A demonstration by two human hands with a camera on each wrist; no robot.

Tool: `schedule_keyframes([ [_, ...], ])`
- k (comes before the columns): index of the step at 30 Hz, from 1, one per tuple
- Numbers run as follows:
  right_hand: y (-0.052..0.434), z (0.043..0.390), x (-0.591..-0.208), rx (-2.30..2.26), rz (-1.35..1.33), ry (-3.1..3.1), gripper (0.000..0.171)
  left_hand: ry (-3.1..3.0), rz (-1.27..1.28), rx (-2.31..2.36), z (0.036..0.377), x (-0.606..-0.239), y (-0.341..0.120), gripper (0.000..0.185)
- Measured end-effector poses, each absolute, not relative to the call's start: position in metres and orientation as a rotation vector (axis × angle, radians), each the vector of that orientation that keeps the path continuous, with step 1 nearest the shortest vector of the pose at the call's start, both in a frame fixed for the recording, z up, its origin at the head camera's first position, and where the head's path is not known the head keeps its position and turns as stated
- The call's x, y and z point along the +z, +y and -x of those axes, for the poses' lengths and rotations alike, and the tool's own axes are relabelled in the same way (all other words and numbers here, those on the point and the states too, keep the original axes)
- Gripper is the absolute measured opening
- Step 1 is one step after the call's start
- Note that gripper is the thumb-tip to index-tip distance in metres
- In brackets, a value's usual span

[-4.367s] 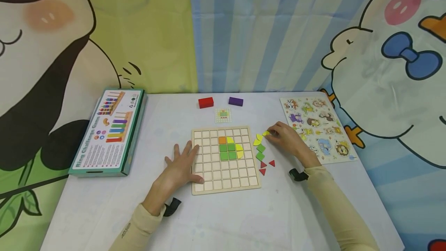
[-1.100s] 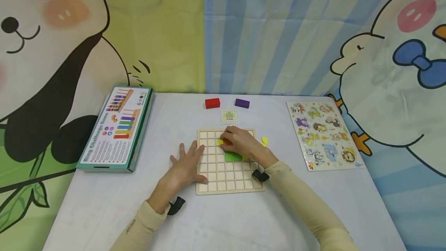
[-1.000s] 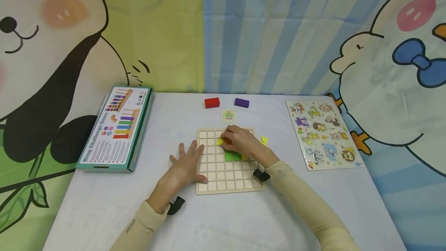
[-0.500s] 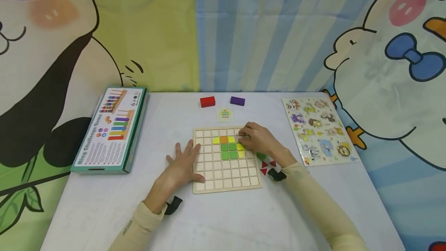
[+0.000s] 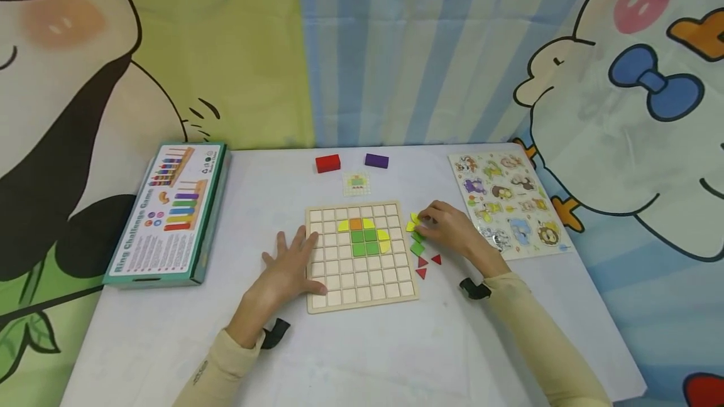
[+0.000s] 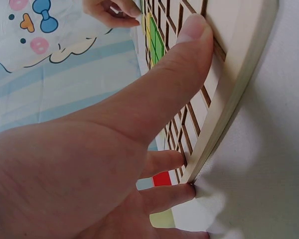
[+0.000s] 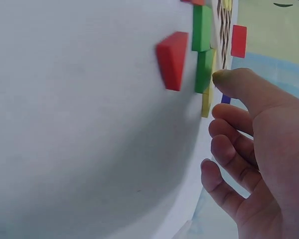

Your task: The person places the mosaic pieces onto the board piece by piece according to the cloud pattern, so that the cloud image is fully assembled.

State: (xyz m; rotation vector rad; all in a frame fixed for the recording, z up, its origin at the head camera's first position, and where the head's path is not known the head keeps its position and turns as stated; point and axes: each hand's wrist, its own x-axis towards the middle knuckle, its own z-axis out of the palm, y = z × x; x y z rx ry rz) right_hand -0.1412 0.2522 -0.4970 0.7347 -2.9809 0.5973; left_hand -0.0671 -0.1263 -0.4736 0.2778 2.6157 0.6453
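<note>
A wooden grid board (image 5: 362, 294) carries one orange square (image 5: 355, 224), several green squares (image 5: 364, 242) and several yellow quarter-round pieces (image 5: 344, 226) in its upper middle. Fingers spread, my left hand (image 5: 283, 275) rests at the board's left edge, its thumb (image 6: 192, 37) lying on top of the frame. Right of the board, my right hand (image 5: 449, 228) is over the loose yellow pieces (image 5: 410, 226), thumb and fingertips right beside them. Its fingers are loosely bent with a gap to the thumb in the right wrist view. Loose green squares (image 5: 417, 249) and red triangles (image 5: 421, 274) lie just below.
Behind the board lies a small pattern card (image 5: 356, 184), with a red block (image 5: 328, 164) and a purple block (image 5: 376, 161) farther back. A game box (image 5: 166, 212) stands at the left. An animal picture board (image 5: 511, 206) lies at the right, near my right forearm.
My right hand has set a yellow piece left of the orange square and moved back right to the loose yellow pieces. The left hand stays at the board's edge. The head view has shifted.
</note>
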Motion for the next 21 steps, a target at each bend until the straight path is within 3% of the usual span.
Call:
schedule_keyframes([
  [21,0.253,0.124,-0.499,0.426,-0.734,-2.960,0.027,2.622,-0.296,0.660,0.067,-0.475,-0.128,0.120],
])
